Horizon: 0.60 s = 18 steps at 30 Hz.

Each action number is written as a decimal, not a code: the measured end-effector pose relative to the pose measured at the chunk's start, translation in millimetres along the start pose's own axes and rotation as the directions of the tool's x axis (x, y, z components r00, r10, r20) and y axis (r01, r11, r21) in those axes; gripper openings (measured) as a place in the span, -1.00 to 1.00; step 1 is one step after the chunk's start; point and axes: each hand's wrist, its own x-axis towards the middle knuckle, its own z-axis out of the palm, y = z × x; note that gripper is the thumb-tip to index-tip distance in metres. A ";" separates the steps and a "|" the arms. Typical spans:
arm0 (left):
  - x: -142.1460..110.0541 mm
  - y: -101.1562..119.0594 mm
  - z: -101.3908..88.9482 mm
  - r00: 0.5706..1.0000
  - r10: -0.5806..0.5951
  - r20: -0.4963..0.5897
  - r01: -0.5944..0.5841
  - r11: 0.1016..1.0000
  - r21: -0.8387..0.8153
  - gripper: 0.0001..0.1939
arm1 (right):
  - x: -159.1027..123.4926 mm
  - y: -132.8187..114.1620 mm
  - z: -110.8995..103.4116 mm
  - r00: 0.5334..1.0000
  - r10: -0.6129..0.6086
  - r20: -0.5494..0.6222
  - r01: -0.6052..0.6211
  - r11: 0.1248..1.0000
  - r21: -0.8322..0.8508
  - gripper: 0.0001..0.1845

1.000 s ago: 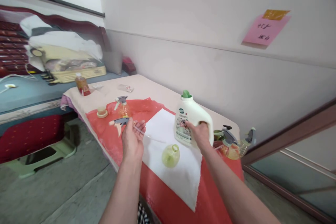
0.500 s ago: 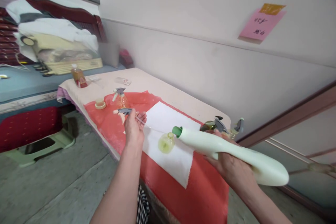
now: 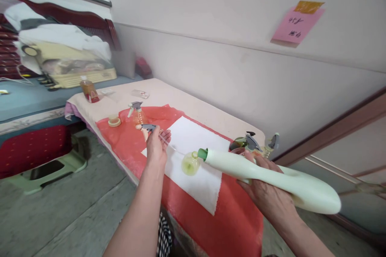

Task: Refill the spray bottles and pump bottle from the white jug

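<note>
My left hand (image 3: 157,142) pinches a grey and pale trigger spray head (image 3: 148,127), its thin tube slanting down to the right over the white cloth (image 3: 205,196). On that cloth stands a small round clear bottle (image 3: 190,164) with yellowish-green liquid inside. My right hand (image 3: 268,188) is wrapped around a large pale green bottle (image 3: 241,163) held almost level. Its dark green spout (image 3: 202,153) is right by the small bottle's mouth; whether they touch I cannot tell. No stream of liquid can be made out.
Under the cloth lies a red sheet (image 3: 238,217) on the table. Another spray bottle (image 3: 138,114) and a tape roll (image 3: 114,121) are at its far left. Several bottles, one with a grey spray head (image 3: 252,142), stand right. A stool (image 3: 54,176) is at the left.
The pale green bottle has tilted a little and its spout has come down and left to the small bottle's mouth. My left hand with the spray head has shifted slightly right.
</note>
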 end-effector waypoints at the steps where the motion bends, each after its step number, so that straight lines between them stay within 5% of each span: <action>1: 0.2 0.1 -0.3 1.000 0.000 0.000 0.000 1.000 0.000 -0.80 | 0.5 0.4 0.4 1.000 -0.007 -0.005 0.007 1.000 -0.001 -0.19; 18: 3.7 0.6 -1.8 1.000 -0.015 0.000 0.015 1.000 -0.014 -0.81 | 16.3 2.7 -9.3 0.998 -0.066 0.001 0.066 0.995 -0.074 -0.33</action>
